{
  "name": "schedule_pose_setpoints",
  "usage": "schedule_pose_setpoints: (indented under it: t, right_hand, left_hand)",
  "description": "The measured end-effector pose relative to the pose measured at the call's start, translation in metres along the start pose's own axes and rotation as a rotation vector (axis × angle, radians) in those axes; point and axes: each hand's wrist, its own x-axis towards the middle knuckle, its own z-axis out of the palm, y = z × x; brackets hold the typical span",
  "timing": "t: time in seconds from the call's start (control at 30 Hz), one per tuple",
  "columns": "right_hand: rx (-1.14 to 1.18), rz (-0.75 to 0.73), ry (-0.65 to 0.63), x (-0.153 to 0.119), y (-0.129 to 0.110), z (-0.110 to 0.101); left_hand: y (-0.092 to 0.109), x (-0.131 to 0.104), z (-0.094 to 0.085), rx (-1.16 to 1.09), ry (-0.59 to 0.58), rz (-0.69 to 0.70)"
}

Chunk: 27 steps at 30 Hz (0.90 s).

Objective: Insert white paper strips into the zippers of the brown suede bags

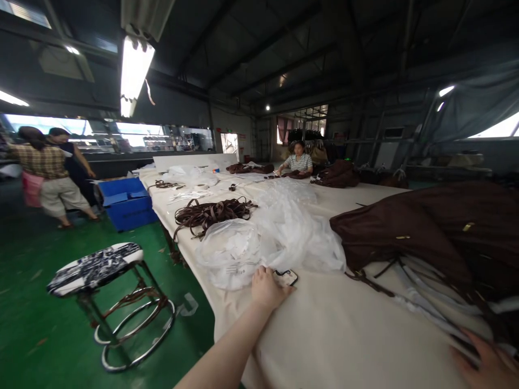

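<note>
My left hand [267, 289] rests on the cloth-covered table [344, 329], its thumb out to the side. Its fingers touch the near edge of a clear plastic bag [231, 251] with white pieces inside; the fingertips are partly hidden. Just right of these fingers lies a phone [286, 277] in a patterned case. At the lower right corner, my right hand [488, 359] is blurred and partly cut off. A dark strap in clear plastic [433, 313] runs between its thumb and fingers. This strap leads towards a large dark brown bag [389, 227] with small gold-coloured fittings.
A heap of brown straps [214, 212] and crumpled clear plastic [300, 232] lie further up the table. Left of the table stand a stool [97, 267] and blue bin [125, 202]. One person [299, 161] sits at the far end; two people [48, 173] stand at left.
</note>
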Motion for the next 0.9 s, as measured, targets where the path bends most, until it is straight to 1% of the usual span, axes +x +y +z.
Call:
schedule_pose_setpoints:
  t: [0.1, 0.23, 0.33, 0.67, 0.8, 0.9]
  right_hand:
    - [-0.013, -0.051, 0.046, -0.001, -0.012, -0.009]
    - [0.012, -0.027, 0.029, 0.000, -0.019, -0.016]
    - [0.027, -0.054, 0.043, 0.000, -0.022, -0.017]
    - [0.004, -0.059, 0.031, -0.001, -0.021, -0.018]
    - [0.019, -0.016, 0.023, -0.002, -0.024, -0.020]
    - [0.036, -0.018, 0.020, -0.002, -0.026, -0.021]
  left_hand:
    - [0.002, -0.004, -0.002, 0.042, 0.034, -0.023]
    - [0.003, -0.007, -0.003, 0.064, 0.052, -0.032]
    - [0.003, -0.007, -0.002, 0.080, 0.056, -0.038]
    - [0.000, 0.006, 0.003, 0.011, -0.029, 0.019]
    - [-0.001, 0.010, 0.005, -0.008, -0.024, 0.045]
    - [0.001, 0.017, 0.007, 0.014, -0.038, 0.046]
